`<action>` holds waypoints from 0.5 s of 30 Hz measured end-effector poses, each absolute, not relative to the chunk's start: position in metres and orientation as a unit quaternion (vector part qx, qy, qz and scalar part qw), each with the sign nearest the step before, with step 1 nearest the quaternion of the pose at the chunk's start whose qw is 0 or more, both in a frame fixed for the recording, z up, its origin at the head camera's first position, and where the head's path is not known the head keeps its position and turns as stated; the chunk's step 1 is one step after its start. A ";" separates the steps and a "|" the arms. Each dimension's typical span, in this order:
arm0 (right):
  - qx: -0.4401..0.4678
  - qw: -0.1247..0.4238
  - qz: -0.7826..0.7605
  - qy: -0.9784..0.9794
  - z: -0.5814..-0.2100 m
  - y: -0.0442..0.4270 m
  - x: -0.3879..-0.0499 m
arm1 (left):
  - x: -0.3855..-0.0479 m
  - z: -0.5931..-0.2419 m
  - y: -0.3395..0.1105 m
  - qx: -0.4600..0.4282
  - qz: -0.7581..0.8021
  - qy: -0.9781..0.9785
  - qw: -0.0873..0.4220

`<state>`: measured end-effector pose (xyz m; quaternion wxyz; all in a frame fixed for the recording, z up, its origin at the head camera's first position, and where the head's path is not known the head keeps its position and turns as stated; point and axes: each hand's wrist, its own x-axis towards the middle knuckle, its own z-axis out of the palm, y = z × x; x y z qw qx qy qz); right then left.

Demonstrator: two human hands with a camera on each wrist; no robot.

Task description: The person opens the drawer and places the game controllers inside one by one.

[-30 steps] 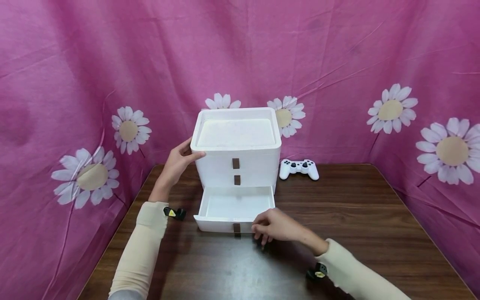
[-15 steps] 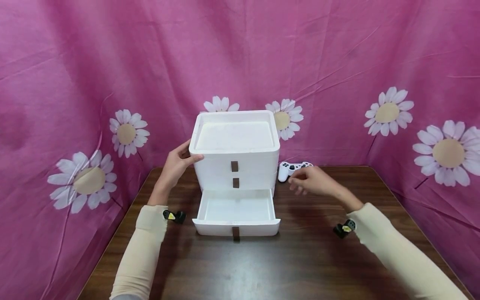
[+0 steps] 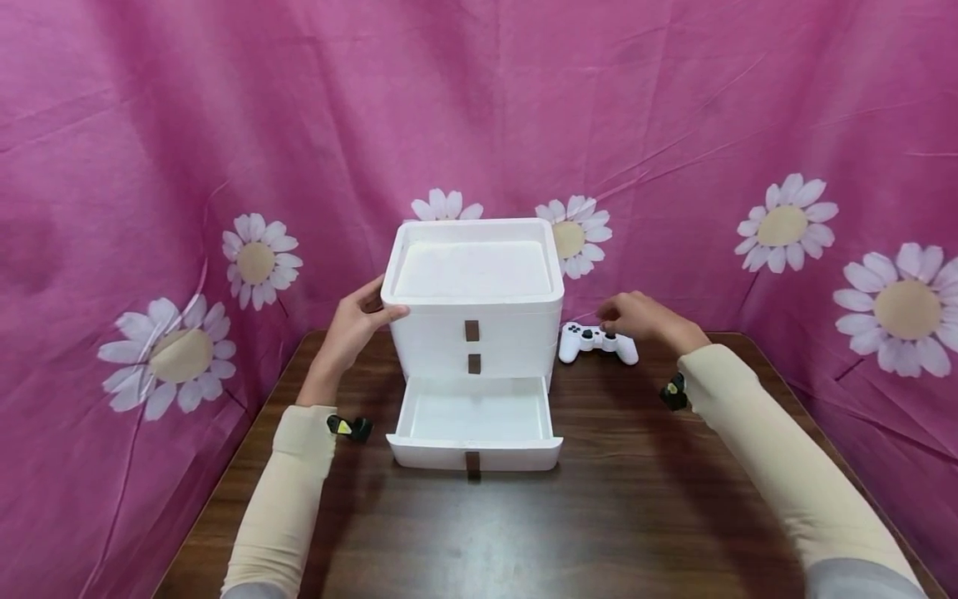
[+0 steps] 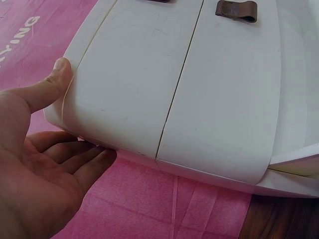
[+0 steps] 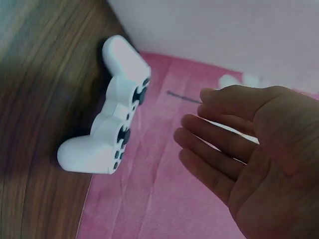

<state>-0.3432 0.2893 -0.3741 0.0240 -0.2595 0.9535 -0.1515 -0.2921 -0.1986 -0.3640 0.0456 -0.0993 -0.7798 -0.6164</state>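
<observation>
A white drawer unit [image 3: 473,341] with brown pull tabs stands on the table, its bottom drawer [image 3: 475,453] pulled out and nothing visible inside. My left hand [image 3: 353,333] grips the unit's upper left corner; in the left wrist view the thumb [image 4: 61,74] lies on the front and the fingers are along the side. A white game controller [image 3: 580,343] rests right of the unit. Just over its right part hovers my right hand [image 3: 645,319]. In the right wrist view the fingers [image 5: 209,167] are loosely bent, apart from the controller [image 5: 107,124], and hold nothing.
The dark wooden table [image 3: 479,541] reaches back to a pink curtain [image 3: 674,100] printed with large white flowers. A shallow recessed tray [image 3: 471,270] forms the top of the unit. The open drawer juts forward over the table.
My right hand has left the front of the bottom drawer and moved right and back to above the controller. The left hand stays at the unit's corner. The drawer remains open.
</observation>
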 end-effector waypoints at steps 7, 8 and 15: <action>-0.232 0.055 -0.124 0.963 -0.390 0.285 -0.367 | -0.294 -0.364 -0.198 -0.116 -0.624 -0.771 0.054; -0.227 0.061 -0.122 0.964 -0.392 0.284 -0.368 | -0.295 -0.364 -0.197 -0.118 -0.625 -0.770 0.055; -0.202 0.111 -0.120 0.966 -0.414 0.284 -0.388 | -0.295 -0.366 -0.198 -0.116 -0.628 -0.768 0.057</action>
